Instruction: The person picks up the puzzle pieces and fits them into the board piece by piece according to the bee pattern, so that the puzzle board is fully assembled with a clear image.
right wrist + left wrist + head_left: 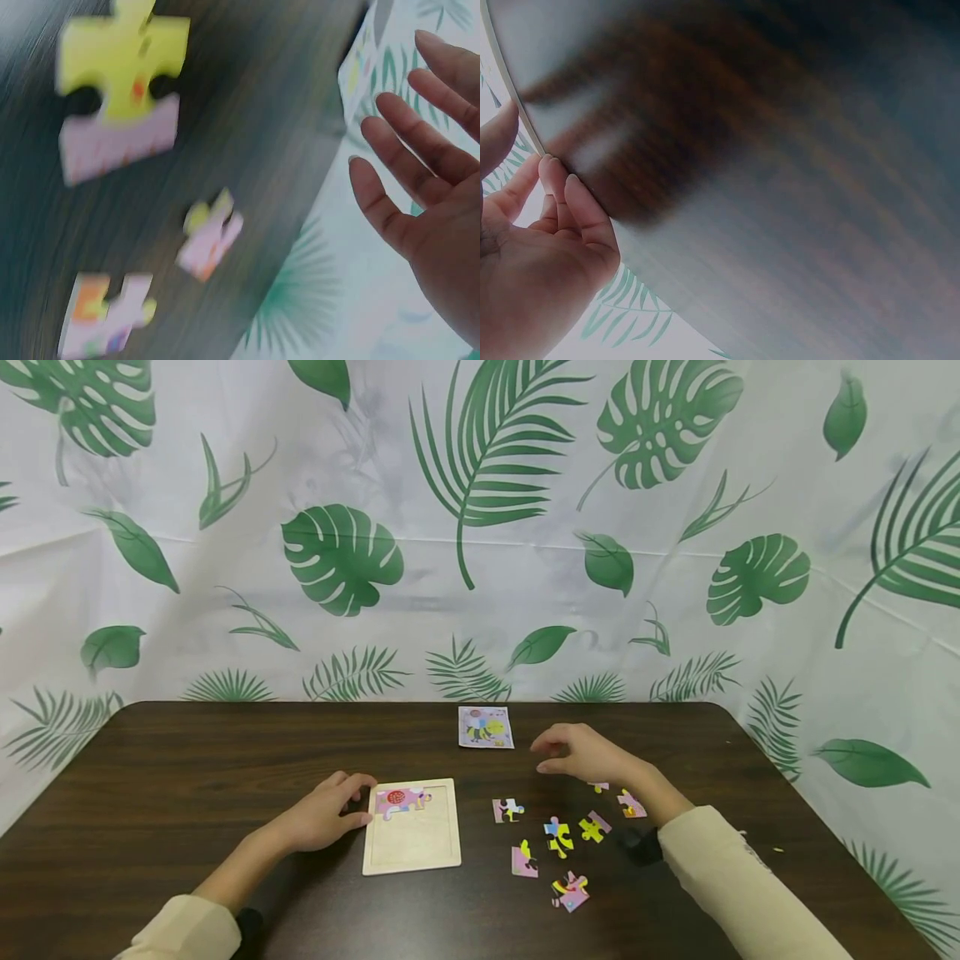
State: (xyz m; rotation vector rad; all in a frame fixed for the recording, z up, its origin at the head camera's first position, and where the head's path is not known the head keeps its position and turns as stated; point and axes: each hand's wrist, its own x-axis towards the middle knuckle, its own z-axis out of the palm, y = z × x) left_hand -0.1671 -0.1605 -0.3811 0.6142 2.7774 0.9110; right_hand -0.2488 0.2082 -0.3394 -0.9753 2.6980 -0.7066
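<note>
In the head view, touching the left edge of a square, pale wooden puzzle tray [416, 847] with the left hand [326, 814], thumb and forefinger spread apart along it. Showing inside the tray's upper part a pink jigsaw section [399, 801] with a round red patch. Holding the right hand [588, 754] above the table, loosely bent and empty. Seeing knobbed, loose jigsaw pieces [558, 837] in pink, yellow and blue, scattered right of the tray on a dark wood-grain tabletop [225, 735], before a creased white cloth [525, 602] with green leaves; farther back, a square paper card [486, 727] printed with a striped bee, markings too small to read. In the left wrist view, resting bent fingertips close together by the thin pale tray edge, thumb apart. In the right wrist view, holding the right fingers in a loose fan, apart from a blurred, notched yellow-and-pink piece [124, 67]
</note>
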